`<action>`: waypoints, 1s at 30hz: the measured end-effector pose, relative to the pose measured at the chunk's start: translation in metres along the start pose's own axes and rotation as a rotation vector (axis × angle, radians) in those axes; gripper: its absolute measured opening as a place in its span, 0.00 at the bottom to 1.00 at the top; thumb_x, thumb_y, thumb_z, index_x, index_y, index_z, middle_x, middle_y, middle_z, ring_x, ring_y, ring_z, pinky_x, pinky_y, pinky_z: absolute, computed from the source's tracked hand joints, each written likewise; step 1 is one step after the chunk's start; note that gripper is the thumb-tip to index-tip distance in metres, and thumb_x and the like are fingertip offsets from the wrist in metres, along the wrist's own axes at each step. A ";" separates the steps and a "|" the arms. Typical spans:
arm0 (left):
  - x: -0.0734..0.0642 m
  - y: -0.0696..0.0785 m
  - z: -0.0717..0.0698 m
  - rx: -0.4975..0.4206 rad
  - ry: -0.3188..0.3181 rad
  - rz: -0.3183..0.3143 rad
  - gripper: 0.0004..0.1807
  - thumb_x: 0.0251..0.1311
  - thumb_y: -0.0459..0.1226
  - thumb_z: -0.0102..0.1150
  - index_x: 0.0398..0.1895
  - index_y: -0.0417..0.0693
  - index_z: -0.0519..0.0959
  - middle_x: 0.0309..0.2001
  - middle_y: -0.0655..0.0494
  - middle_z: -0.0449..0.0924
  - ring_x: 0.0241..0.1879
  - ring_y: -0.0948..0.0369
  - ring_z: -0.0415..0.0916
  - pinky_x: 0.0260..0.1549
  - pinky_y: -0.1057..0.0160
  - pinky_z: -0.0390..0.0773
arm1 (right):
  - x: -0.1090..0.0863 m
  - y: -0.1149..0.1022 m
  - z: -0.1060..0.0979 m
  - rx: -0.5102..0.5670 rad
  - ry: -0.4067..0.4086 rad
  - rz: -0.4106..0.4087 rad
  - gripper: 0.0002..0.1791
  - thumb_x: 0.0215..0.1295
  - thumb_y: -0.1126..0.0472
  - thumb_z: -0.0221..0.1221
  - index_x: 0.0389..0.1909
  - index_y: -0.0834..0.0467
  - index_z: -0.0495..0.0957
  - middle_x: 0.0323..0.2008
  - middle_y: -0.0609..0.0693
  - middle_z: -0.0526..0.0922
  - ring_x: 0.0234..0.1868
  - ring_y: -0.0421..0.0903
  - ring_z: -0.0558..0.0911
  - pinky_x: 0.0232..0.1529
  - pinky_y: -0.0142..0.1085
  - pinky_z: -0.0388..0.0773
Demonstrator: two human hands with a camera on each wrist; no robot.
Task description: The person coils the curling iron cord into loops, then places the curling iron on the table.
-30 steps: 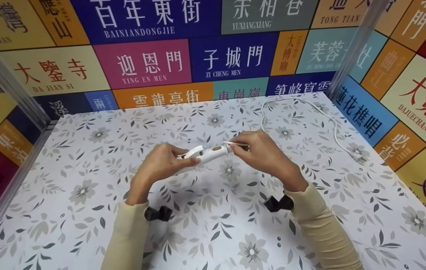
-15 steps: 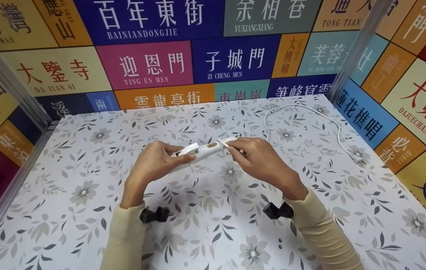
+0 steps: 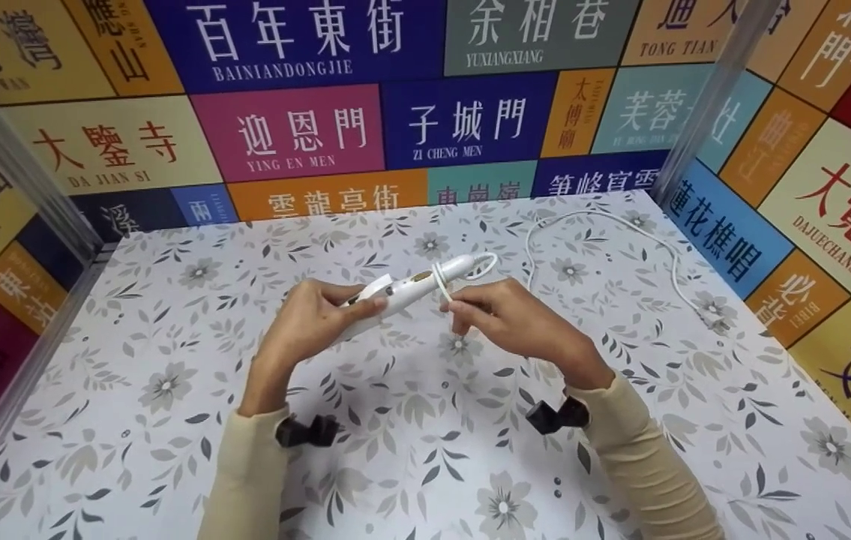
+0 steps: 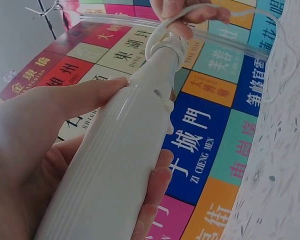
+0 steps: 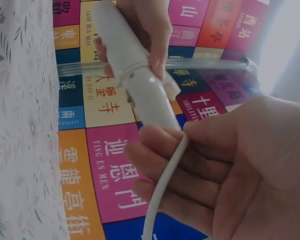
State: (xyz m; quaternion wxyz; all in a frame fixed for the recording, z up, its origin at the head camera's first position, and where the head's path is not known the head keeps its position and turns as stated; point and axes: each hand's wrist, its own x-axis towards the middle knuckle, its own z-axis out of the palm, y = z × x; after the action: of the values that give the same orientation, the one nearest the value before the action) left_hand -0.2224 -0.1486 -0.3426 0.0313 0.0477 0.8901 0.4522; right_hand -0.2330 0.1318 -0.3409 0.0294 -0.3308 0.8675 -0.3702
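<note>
White plastic tubular appliance (image 3: 405, 298), held above the flower-patterned white tabletop (image 3: 388, 480); left hand (image 3: 316, 315) wrapped round its ribbed body, right hand (image 3: 511, 319) pinching the thin white cord (image 5: 161, 182) looped round its narrow end. Judged light, stiff, slightly slippery: grip the ribs; cord likely pliant.

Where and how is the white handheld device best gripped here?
Probably by the broad, ribbed body of the white device, from the person's left, where the left hand holds it: fingers and thumb can wrap there, while the other end tapers and has the cord looped round it.
</note>
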 end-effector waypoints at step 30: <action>0.003 -0.008 0.002 0.047 -0.132 0.200 0.26 0.58 0.54 0.69 0.54 0.51 0.84 0.40 0.52 0.89 0.22 0.62 0.70 0.21 0.67 0.71 | 0.022 0.086 0.003 0.308 0.148 0.208 0.06 0.61 0.71 0.62 0.37 0.64 0.86 0.26 0.43 0.82 0.25 0.37 0.70 0.32 0.31 0.69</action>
State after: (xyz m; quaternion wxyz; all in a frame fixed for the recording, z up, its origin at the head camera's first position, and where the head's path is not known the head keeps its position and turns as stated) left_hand -0.2255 -0.1515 -0.3502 0.0431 0.1667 0.8871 0.4282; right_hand -0.2972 0.1606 -0.3956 0.0538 -0.2028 0.8300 -0.5168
